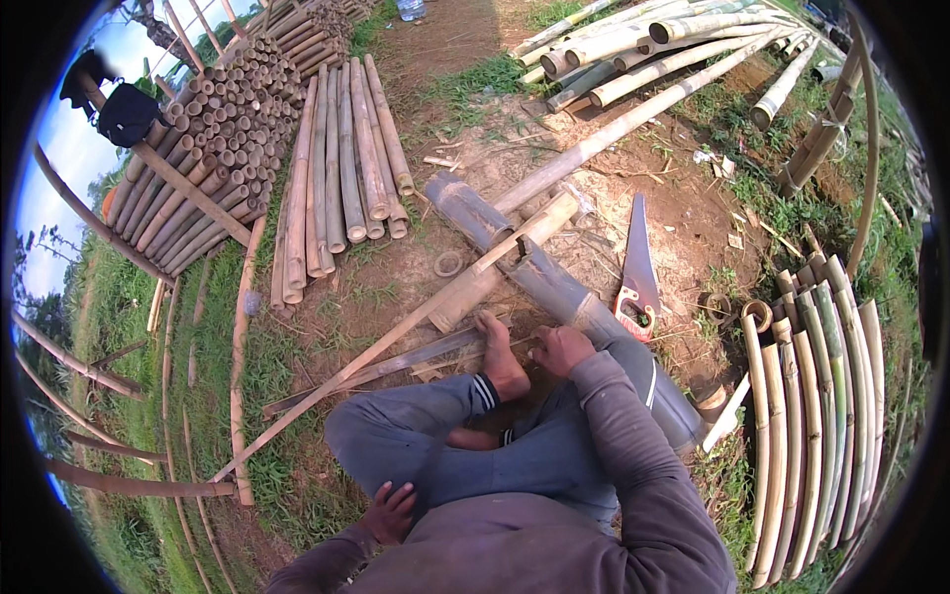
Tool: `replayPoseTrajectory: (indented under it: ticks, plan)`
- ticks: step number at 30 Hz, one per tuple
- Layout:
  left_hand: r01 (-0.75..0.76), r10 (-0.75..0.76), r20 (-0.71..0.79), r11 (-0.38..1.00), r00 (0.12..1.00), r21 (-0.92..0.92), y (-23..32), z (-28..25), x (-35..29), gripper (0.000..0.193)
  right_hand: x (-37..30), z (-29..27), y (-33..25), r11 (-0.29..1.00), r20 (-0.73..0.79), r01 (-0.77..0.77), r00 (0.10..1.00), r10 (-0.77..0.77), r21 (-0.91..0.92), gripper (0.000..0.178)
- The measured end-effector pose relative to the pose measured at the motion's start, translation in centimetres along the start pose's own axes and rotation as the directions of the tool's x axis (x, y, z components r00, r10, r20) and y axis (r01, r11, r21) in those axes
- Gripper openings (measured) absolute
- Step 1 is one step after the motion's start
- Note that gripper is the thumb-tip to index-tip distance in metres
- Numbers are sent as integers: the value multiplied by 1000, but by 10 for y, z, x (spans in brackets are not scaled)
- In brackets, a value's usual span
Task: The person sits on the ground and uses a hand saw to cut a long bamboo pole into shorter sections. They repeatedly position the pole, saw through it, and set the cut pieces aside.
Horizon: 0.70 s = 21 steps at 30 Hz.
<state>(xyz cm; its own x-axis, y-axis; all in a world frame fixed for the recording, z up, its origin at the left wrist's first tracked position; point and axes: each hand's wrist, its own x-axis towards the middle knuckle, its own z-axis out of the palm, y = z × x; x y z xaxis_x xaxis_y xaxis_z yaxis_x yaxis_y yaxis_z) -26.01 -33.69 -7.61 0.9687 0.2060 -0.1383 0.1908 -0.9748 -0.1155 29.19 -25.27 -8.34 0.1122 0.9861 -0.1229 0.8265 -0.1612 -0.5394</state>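
Note:
My left hand (389, 513) lies on my left thigh near the hip, fingers apart, holding nothing. Just beyond my bare foot (503, 368), my right hand (562, 350) is closed with curled fingers; whatever is in it, if anything, is hidden. It is nearest to a thick dark bamboo trunk (569, 294), which runs diagonally past my right knee and has a notch cut in it. A shorter pale bamboo piece (462, 297) lies across the trunk. Right of the trunk, a handsaw (641, 262) with a red and white handle rests on the ground, blade pointing away.
Cut bamboo poles (346, 168) lean in a row before a tall stack (233, 119) at the far left. More long bamboo (683, 45) is piled at the far right. A bundle of shorter poles (816, 416) lies at my right. A thin pole (336, 381) slants across the left.

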Motion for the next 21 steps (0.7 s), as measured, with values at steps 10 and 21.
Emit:
replayPoseTrajectory:
  ticks: [10,21]
  plan:
    - [97,-125,-230,987,965,-132,-134,-167,108,37,4,-9,-1,999,87,-28,996,25,32,47]
    - [379,-412,-128,899,902,-220,-316,-133,481,52,9,-20,-5,981,101,54,992,-74,189,30]
